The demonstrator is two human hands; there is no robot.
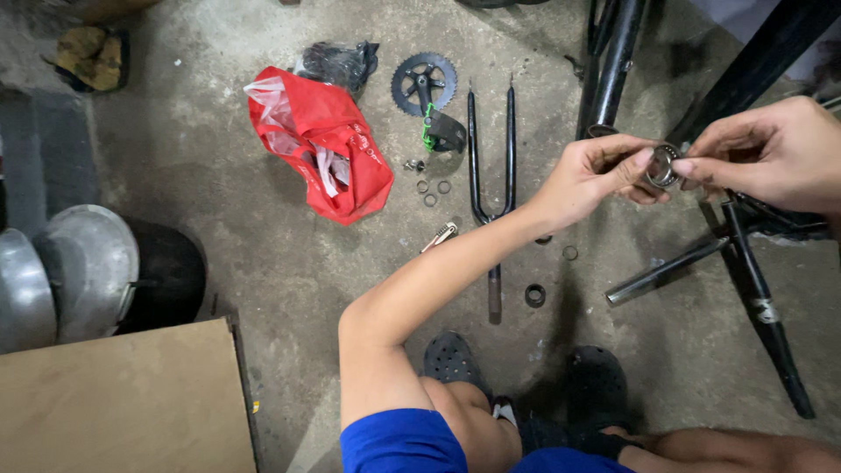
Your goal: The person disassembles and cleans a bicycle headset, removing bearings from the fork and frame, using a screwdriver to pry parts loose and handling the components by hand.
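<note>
From the head camera, we look down as we hold a small metal bearing ring point(663, 165) between both hands above the concrete floor point(263, 263). Our left hand point(596, 175) pinches its near edge between thumb and fingertips, the grip narrow and closed on the ring; our right hand point(766, 153) meets it from the other side, fingertips touching the same ring. Just behind the hands stands a black bicycle frame point(745, 254), its tubes crossing to the right. On the floor below lie a black bicycle fork point(491, 166), a chainring with crank arm point(424, 84) and a few small rings point(431, 188) near it, with a black round part point(535, 295) by the fork's stem. A red plastic bag point(328, 144) sits further left, well apart from the hands.
</note>
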